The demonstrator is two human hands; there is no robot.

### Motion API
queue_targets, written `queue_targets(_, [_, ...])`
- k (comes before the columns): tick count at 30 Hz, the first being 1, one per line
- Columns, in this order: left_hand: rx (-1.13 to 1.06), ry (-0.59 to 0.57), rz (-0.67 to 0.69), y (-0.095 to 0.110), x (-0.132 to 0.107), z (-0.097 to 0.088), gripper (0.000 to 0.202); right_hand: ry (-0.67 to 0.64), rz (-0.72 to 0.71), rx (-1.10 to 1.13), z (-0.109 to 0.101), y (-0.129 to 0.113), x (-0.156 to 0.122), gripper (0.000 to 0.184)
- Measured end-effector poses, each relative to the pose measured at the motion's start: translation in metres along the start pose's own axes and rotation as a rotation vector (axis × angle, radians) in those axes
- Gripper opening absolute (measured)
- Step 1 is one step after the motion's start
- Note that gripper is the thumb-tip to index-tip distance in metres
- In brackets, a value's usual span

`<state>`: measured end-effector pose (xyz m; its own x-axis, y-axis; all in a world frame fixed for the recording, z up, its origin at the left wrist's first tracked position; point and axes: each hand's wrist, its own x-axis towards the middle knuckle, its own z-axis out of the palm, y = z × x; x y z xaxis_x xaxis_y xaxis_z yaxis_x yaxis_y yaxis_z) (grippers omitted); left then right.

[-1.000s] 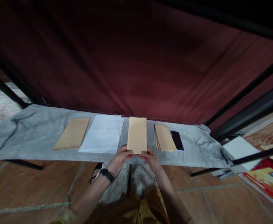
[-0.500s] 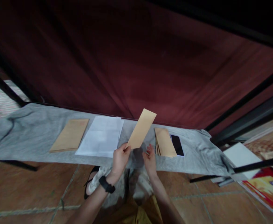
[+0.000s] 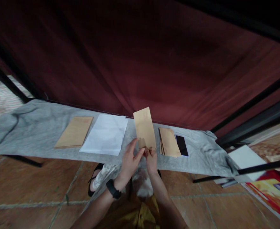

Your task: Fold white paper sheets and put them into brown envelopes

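Observation:
A tan paper envelope (image 3: 144,125) with faint red print near its top is held up in front of me, over the cloth-covered bench. My left hand (image 3: 130,157), with a black band on its wrist, has its thumb and fingers at the envelope's lower left edge. At the lower right edge, my right hand (image 3: 151,159) pinches the envelope, its fingertips close to my left thumb. To the left lies a stack of white paper sheets (image 3: 105,135). A fanned pile of tan envelopes (image 3: 169,143) rests to the right.
Farther left is a stack of larger brown envelopes (image 3: 74,132). A dark-screened phone (image 3: 182,145) lies beside the right pile. Grey cloth (image 3: 39,127) covers the narrow bench. Dark red fabric (image 3: 130,63) hangs behind, with black metal bars (image 3: 256,98) at the right.
The envelope has turned from leaning right to nearly upright, and its printed side now shows. My right hand has come in to grip its lower edge.

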<state>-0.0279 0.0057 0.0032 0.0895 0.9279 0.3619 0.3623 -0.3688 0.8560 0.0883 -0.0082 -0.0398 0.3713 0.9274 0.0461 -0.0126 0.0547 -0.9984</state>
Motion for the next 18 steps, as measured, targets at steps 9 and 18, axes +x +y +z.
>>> queue_targets(9, [-0.701,-0.156,-0.629,-0.028,-0.006,-0.004,0.045,0.023,0.268,0.562,0.008,-0.019,-0.019,0.027])
queue_targets(18, [-0.551,-0.143,-0.522,-0.031,-0.002,-0.013,0.034,0.164,0.297,0.475,-0.013,-0.006,-0.019,0.031])
